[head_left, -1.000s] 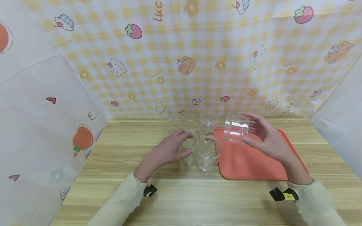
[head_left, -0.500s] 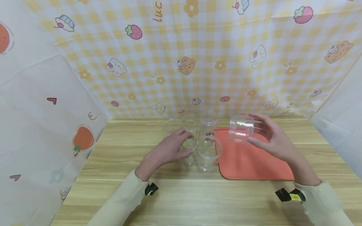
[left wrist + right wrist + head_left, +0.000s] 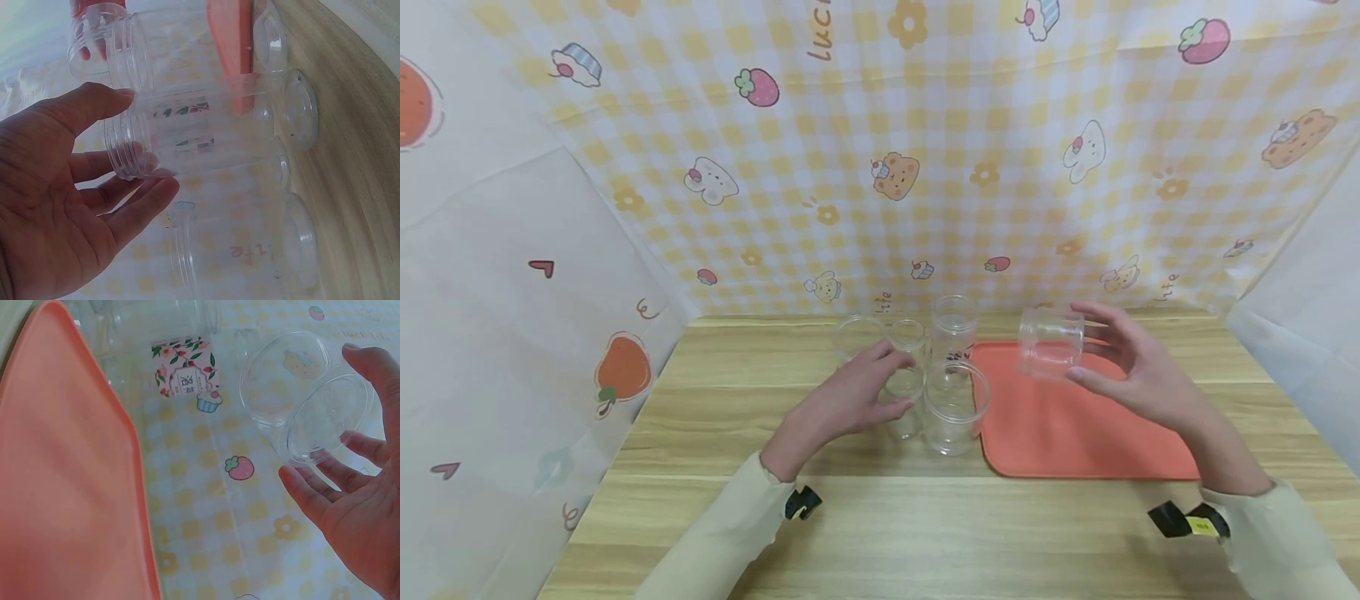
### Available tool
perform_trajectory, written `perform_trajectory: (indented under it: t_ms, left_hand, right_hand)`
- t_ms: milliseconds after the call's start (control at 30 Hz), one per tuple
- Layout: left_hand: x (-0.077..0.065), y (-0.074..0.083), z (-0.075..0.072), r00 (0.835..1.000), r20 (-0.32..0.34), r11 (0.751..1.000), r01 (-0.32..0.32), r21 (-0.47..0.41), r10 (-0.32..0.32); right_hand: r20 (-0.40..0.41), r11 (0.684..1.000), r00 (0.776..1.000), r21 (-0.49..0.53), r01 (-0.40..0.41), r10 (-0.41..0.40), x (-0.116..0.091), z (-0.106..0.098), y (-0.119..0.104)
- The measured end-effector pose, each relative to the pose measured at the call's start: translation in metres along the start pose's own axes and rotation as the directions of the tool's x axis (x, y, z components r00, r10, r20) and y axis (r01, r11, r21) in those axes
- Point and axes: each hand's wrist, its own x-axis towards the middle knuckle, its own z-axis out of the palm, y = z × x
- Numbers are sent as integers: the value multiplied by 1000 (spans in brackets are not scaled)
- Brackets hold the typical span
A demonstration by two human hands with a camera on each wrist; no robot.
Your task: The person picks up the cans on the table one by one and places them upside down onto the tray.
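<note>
Yellow-checked cloth (image 3: 880, 108) up behind orange-red tray (image 3: 1090, 429), white printed cloth (image 3: 475, 292) off left of it; wood-grain worktop (image 3: 925, 533) under it. Hands: right hand (image 3: 1150, 375) holds clear jar (image 3: 1051, 343) sideways above tray; left hand (image 3: 848, 396), left of tray, grips standing jar (image 3: 194, 134). Other jars (image 3: 956, 425) beside tray's left edge.

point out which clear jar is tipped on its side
The jar in the right hand: it is held up and turned sideways, whereas the other clear jars stand upright on the wooden table.
</note>
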Motion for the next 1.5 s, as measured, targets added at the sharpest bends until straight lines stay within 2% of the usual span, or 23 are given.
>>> perform_trajectory:
  t_ms: [300, 600, 1233, 1500]
  left_hand:
    - [0, 1, -1, 1000, -5, 1000, 7, -1, -7]
    - [1, -1, -1, 1000, -9, 1000, -5, 1, 5]
    - [-3, 1, 1, 1000, -6, 1000, 5, -8, -5]
    - [-3, 1, 1, 1000, -11, 1000, 6, -26, -6]
  right_hand:
    - [2, 996, 999, -79, -39, 39, -3, -11, 4]
    - [6, 994, 999, -104, -41, 42, -3, -14, 5]
    - [7, 975, 991, -175, -134, 137, -13, -26, 3]
    - [12, 976, 992, -183, -121, 126, -15, -33, 4]
